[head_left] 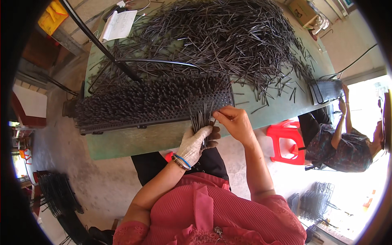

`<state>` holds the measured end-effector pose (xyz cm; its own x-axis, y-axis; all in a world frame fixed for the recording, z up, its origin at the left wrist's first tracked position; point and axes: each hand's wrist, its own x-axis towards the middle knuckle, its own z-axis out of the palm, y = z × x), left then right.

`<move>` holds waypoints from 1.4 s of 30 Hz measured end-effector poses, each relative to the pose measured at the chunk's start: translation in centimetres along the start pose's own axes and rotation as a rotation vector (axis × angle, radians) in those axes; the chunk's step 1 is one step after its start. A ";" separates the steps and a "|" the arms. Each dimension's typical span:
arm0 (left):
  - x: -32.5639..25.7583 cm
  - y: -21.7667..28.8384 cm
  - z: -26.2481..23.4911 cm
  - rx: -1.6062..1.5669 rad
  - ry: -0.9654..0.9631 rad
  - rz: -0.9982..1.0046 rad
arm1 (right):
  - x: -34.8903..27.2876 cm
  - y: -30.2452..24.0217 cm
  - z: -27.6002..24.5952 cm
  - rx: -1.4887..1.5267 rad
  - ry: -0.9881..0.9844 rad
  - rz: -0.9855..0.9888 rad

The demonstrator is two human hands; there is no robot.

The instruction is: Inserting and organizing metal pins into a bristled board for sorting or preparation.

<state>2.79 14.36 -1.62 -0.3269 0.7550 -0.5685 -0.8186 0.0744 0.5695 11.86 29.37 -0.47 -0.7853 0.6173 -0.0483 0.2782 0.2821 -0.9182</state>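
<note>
My left hand, in a pale work glove with a dark palm, is closed around a bundle of thin dark strips that stand upright from the fist. Bare, my right hand has thumb and forefinger pinched at the right side of the bundle, seemingly on one strip; the fingertips partly hide it. Just beyond both hands is a long black perforated rack. Upright dark strips are packed densely into its holes, while bare holes show at its right end. My left glove overlaps the table's near edge.
A large heap of loose dark strips covers the far part of the green table. A bent black metal frame rises at the left, near an open notebook. At right, another person works at a smaller rack beside a red stool.
</note>
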 end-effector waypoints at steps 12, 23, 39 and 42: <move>0.1 0.1 -0.2 0.084 -0.076 -0.044 | 1.3 -0.1 -1.3 0.263 -0.023 0.131; 0.2 0.0 -0.3 0.107 -0.042 -0.118 | 6.4 0.3 -2.1 -0.081 0.344 -0.247; 0.3 0.0 -1.0 0.041 -0.045 -0.111 | 6.9 0.9 -2.9 -0.261 0.225 -0.495; 0.4 0.0 -1.0 0.038 -0.053 -0.125 | 7.0 1.3 -2.5 -0.202 0.208 -0.465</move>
<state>2.18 14.01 -2.42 -0.1971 0.7718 -0.6046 -0.8325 0.1940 0.5189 8.16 35.90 -1.02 -0.7306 0.5205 0.4419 0.0450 0.6825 -0.7295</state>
